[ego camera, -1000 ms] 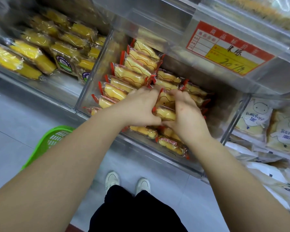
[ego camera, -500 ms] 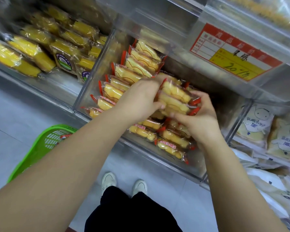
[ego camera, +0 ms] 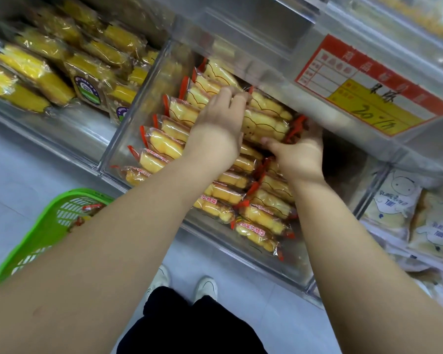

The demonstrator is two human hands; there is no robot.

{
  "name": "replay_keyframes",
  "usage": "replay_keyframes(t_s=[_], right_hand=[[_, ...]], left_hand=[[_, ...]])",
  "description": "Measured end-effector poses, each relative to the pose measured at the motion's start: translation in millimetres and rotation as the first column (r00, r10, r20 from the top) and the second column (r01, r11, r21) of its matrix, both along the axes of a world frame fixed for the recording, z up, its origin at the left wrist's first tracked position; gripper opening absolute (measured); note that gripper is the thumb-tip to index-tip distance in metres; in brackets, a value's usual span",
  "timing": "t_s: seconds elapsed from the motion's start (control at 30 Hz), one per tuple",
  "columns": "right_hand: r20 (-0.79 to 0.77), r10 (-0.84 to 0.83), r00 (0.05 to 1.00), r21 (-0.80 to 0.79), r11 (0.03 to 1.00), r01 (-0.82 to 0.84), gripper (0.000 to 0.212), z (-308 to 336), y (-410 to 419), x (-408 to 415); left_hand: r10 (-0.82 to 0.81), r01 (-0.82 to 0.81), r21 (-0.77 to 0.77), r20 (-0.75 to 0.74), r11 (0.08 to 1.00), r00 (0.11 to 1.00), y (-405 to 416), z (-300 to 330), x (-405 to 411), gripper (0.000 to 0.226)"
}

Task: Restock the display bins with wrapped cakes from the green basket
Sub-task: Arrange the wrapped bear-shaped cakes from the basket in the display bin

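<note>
We hold a small stack of wrapped cakes [ego camera: 264, 118] between our left hand [ego camera: 215, 134] and right hand [ego camera: 299, 157], fingers curled around its ends. Its long axis runs left to right, above the right row in the clear bin [ego camera: 118, 139].

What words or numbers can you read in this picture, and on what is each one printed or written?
"20", handwritten on the price tag; its other characters are too blurred.
"TOAST", on the white bread packs, only roughly legible.
Red print on the cake wrappers: too small to read.
Round labels on the yellow cake packs: blurred.
</note>
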State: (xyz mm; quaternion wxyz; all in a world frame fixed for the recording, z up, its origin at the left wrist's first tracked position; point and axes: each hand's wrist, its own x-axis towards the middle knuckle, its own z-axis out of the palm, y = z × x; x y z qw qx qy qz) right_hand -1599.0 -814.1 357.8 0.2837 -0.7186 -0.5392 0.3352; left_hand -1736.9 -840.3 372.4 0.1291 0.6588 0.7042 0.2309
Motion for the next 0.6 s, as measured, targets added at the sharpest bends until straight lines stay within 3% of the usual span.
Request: replay_keyframes(t_s=[0.17,0.37,0.47,0.53,0.6], right_hand=[[0.163,-0.007,0.987,0.016,1.0,0.004,0.067,-7,-4,-6],[-0.025,0.057,0.998,-0.041,0.997,-0.058,0.079,-4,-6,-7],[-0.085,0.012,0.996,-0.103,0.994,-0.021,0.083,7,-18,4],[-0.101,-0.069,0.993,-0.12,0.991,0.057,0.073,20,-38,5],[-0.118,0.014,0.993,-0.084,0.996,-0.025,0.049,35,-64,-2]], left_hand=[[0.099,-0.1,0.011,0.073,0.995,0.992,6,1,0,0.035],[0.049,-0.041,-0.052,0.16,0.998,0.986,1,0,-8,0.041],[0.041,-0.048,0.021,0.253,0.999,0.967,-17,10,-16,0.035],[0.085,-0.11,0.046,0.376,0.993,0.923,-36,16,-22,0.027],[0.123,-0.179,0.047,0.554,0.983,0.824,-60,20,-29,0.023]])
